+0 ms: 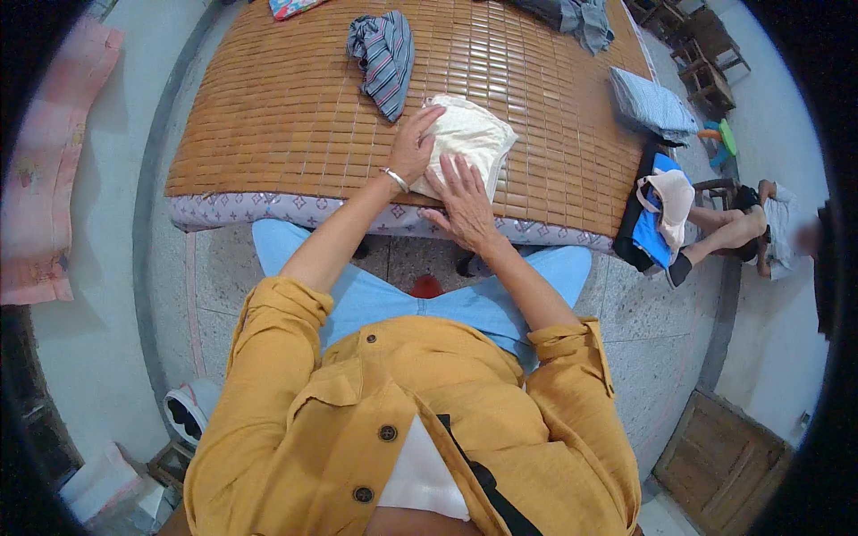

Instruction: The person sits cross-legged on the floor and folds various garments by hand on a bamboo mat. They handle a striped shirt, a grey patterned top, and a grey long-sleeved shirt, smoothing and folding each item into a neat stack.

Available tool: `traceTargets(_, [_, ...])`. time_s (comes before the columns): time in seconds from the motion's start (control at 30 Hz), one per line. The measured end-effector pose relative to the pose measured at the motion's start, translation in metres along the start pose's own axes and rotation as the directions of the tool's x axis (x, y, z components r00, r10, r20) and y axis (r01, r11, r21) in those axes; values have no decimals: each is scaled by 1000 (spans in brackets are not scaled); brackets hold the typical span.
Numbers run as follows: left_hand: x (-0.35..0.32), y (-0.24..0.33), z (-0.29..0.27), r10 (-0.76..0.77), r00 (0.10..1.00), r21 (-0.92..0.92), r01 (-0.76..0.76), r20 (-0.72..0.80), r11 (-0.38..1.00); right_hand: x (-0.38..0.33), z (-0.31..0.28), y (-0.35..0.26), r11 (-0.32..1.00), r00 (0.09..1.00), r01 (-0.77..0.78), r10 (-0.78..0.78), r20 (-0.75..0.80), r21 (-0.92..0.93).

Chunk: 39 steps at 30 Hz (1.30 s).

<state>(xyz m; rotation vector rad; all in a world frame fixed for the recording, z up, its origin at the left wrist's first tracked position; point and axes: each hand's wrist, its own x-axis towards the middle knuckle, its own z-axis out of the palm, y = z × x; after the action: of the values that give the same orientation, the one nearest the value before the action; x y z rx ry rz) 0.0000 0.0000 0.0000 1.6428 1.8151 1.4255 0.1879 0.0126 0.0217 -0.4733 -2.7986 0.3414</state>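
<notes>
A cream-white folded cloth garment [475, 134] lies on the bamboo mat [295, 116] near the front edge of the bed. My left hand [415, 150] rests along its left side, fingers stretched out over the edge of the cloth. On its near part, my right hand [465, 204] lies flat with the fingers spread. Both hands are open and touch the cloth without gripping it. Its exact kind I cannot make out. Just beyond my left hand is a crumpled grey striped garment [384, 62].
At the right edge sit a folded blue-white checked cloth [652, 103] and a pile with a beige bra [670, 201] on blue and black clothes. Dark grey clothing [581, 22] lies at the far side. A seated person [751, 228] is at the right, beside the wall.
</notes>
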Motion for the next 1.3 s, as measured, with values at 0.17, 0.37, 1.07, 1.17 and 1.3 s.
traceTargets(0.17, [-5, -16, 32, -429, 877, -2, 439, -215, 899, -2, -5, 32, 990, 996, 47, -36, 85, -136])
traceTargets(0.37, [-33, -36, 19, -308, 910, 28, 328, -278, 944, -11, 8, 39, 986, 985, 123, -107, 136, -115])
traceTargets(1.07, [-63, -26, -36, -72, 995, 542, 98, -69, 835, 63, -190, 181, 369, 873, -460, 356, 335, 808])
traceTargets(1.17, [-62, -18, -36, -85, 994, 563, 109, -68, 819, 61, -230, 230, 463, 846, -453, 494, 202, 762])
traceTargets(1.3, [-60, -12, -35, -103, 991, 559, 132, -83, 819, 46, -303, 330, 536, 789, -461, 612, 50, 707])
